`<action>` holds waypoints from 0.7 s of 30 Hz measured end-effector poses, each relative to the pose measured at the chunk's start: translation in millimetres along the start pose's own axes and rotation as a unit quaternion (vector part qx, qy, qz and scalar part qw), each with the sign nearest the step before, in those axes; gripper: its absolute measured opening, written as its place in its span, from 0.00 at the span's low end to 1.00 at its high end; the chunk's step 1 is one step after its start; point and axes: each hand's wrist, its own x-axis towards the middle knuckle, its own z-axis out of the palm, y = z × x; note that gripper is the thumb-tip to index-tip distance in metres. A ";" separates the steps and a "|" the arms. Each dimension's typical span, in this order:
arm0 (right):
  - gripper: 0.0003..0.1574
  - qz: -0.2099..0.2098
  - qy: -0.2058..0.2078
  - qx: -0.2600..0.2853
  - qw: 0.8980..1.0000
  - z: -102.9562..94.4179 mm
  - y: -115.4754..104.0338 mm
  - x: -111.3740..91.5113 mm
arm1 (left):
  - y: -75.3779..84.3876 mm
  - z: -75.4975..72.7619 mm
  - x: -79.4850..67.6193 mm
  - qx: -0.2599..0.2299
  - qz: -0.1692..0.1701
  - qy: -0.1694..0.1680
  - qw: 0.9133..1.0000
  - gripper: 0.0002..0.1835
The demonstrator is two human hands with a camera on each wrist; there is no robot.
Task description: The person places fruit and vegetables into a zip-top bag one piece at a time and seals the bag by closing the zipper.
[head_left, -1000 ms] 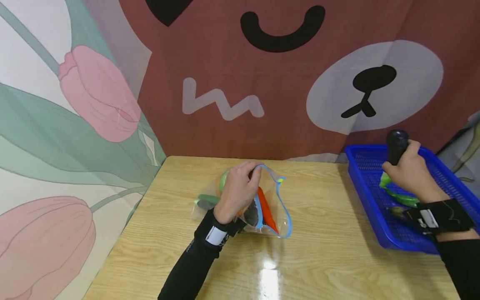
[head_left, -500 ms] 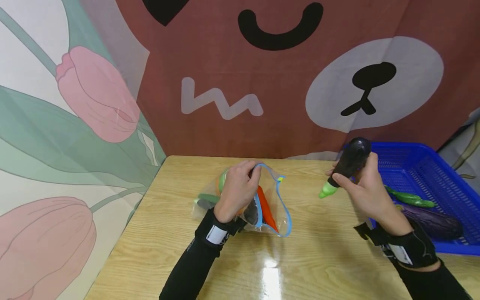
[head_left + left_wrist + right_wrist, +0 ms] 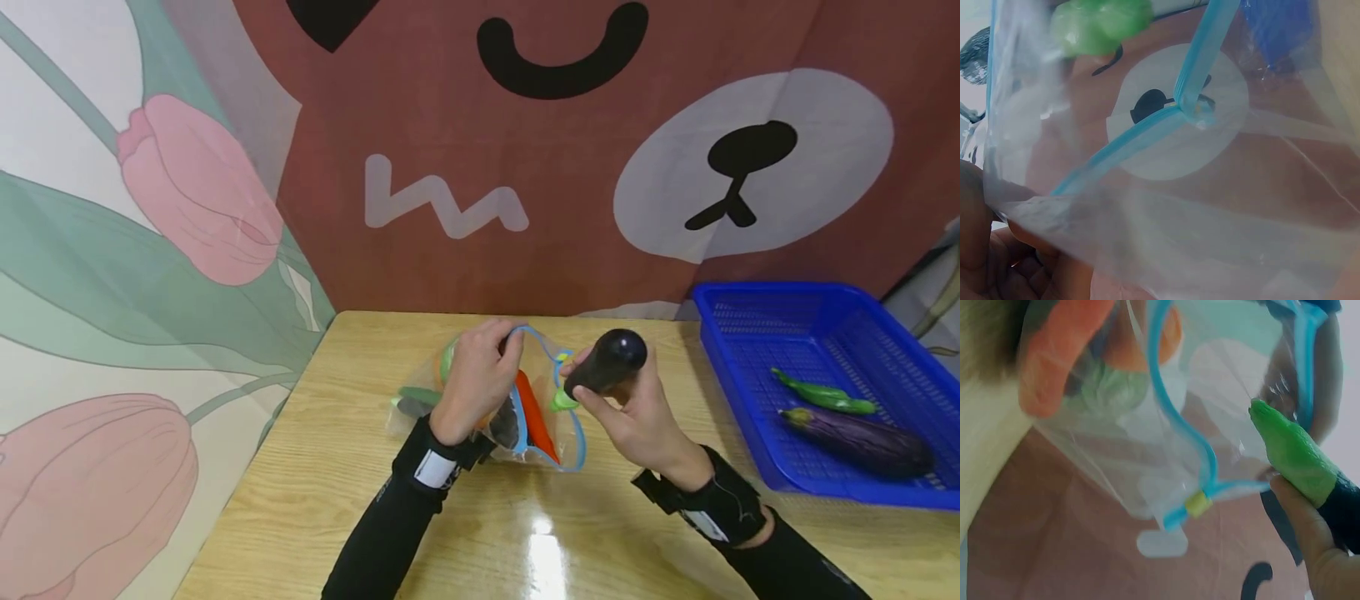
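A clear zip bag (image 3: 581, 442) with a blue zip edge lies on the table, its mouth parted toward the right. My left hand (image 3: 480, 379) grips the upper edge of that mouth. Inside show an orange-red carrot (image 3: 534, 421), a green, cucumber-like vegetable (image 3: 418, 394) and, in the right wrist view, a pale green leafy lump (image 3: 1113, 390). My right hand (image 3: 648, 421) holds a dark eggplant (image 3: 613, 357) by its body. The eggplant's green stem end (image 3: 1294, 450) points at the bag's mouth and overlaps the zip edge in the head view.
A blue plastic basket (image 3: 757, 442) stands at the right of the wooden table (image 3: 637, 533). It holds a long purple eggplant (image 3: 862, 442) and green peppers (image 3: 825, 393). A yellow slider (image 3: 1197, 504) sits on the bag's zip. Behind the table hangs a printed cloth (image 3: 420, 275).
My right hand has lifted the dark eggplant out of the basket and carried it left to the bag's mouth. My left hand has stayed on the bag's edge.
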 end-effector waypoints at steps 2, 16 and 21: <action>0.34 -0.004 -0.015 -0.009 1.000 6.4 4.6 -0.4 | -0.2 0.1 -0.2 0.002 0.001 0.000 1.000 0.11; 0.21 -0.008 -0.165 -0.155 0.974 32.2 42.6 -6.9 | 1.6 -2.8 -0.7 0.011 0.004 0.004 1.000 0.12; 0.24 -0.042 -0.252 -0.279 0.926 29.5 49.3 -1.4 | 1.1 -4.0 -0.9 0.014 0.001 0.003 1.000 0.11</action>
